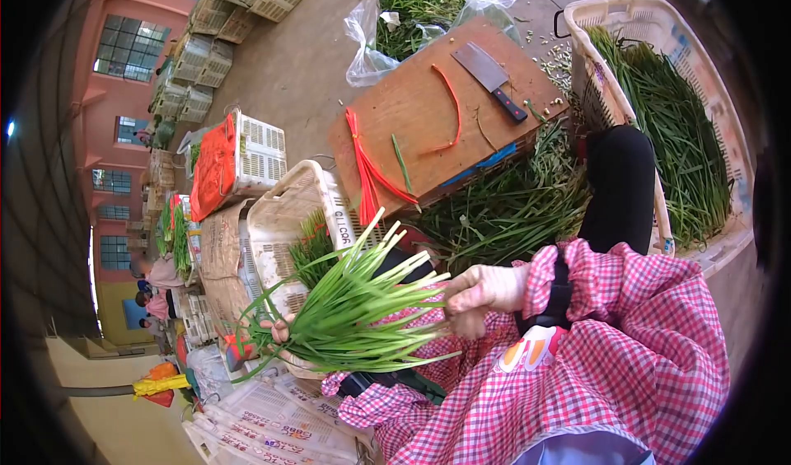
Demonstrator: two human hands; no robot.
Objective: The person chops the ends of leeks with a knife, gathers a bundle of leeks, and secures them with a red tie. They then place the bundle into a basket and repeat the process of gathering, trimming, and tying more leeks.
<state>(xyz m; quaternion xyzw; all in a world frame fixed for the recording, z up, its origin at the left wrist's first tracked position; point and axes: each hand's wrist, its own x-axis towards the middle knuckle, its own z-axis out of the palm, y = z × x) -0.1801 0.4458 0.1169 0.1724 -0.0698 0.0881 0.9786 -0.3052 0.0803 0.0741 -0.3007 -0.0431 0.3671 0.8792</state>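
Note:
My left hand (280,331) is closed round a loose bunch of long green stalks (354,304), mostly hidden behind the leaves. The pale stalk ends fan out up and to the right. At the tips of the lower stalks is my right hand (482,299), its fingers pressed together and slightly blurred; what they pinch is hidden. Beyond the bunch stands a wooden board (395,135). A cleaver (490,80) with a dark handle, red strips (362,164) and a few loose green pieces lie on it.
At the right is a large white crate (659,8) of greens (676,135). Loose leaves (511,201) lie below the board. A smaller crate (280,210) stands behind the bunch. A plastic bag (362,45) of greens is at the top; stacked crates (198,61) and people (156,304) are at left.

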